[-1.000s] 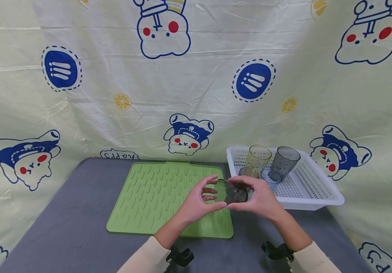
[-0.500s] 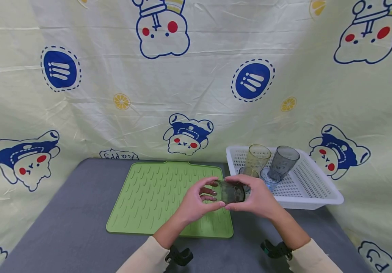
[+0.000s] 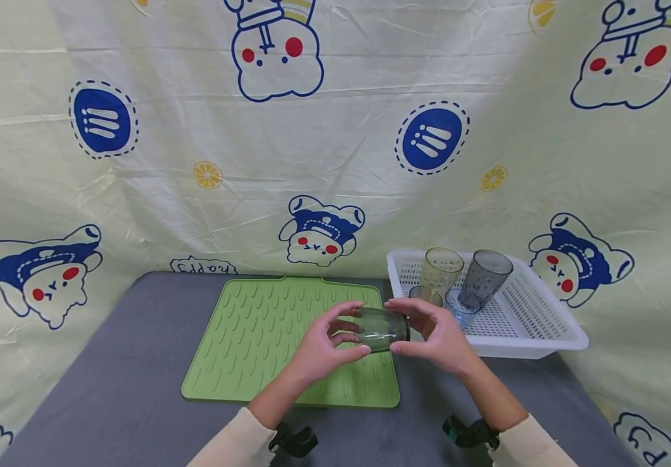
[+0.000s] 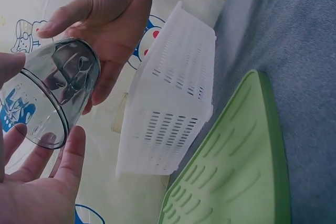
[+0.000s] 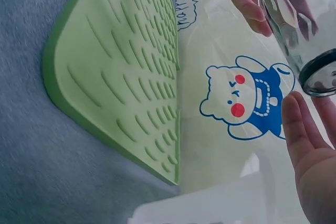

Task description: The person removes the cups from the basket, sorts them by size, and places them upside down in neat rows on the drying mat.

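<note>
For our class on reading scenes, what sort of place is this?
Probably a staged tabletop set-up rather than a working kitchen: a cartoon-printed sheet hangs behind a grey table, which bears a green ridged mat and a white basket of glasses.

So the table (image 3: pixel 131 376) has a plain grey-blue cloth (image 3: pixel 96 415) over it, pretty fine weave up close. Lying flat near the middle is a green drying mat (image 3: pixel 265 344), the kind with rows of little raised ridges and rounded corners. Just beside it, up at the far right corner, sits a white perforated plastic basket (image 3: pixel 522 348).
</note>
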### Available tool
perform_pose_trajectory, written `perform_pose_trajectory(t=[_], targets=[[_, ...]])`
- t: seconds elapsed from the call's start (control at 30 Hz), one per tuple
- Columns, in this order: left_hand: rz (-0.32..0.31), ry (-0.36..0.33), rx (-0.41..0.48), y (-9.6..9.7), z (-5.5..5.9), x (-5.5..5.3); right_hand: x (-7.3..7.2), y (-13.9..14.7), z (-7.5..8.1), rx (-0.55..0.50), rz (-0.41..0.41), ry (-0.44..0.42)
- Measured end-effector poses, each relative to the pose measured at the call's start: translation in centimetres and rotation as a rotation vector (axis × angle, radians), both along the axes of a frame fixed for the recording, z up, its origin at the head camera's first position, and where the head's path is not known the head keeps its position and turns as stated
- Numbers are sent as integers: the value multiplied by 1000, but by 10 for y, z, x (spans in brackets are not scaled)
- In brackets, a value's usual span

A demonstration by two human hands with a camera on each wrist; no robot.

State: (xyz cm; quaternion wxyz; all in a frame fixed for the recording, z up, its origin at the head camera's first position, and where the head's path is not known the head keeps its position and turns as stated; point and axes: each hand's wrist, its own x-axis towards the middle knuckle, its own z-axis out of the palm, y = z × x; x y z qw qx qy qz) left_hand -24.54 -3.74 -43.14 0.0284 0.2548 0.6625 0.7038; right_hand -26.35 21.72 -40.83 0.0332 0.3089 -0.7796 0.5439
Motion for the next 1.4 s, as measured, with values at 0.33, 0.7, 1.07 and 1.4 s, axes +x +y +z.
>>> perform_pose_trajectory(t=[0.33, 0.7, 1.07, 1.4], targets=[[-25, 23, 28, -13, -8, 5, 4, -8, -15, -175, 138, -113], [-3, 7, -19, -34, -13, 12, 5, -28, -27, -258, 150, -143], [180, -34, -221, -70, -24, 26, 4, -52, -34, -239, 33, -164], [375, 44, -529, -117, -40, 33, -5, -81, -38, -256, 17, -224]])
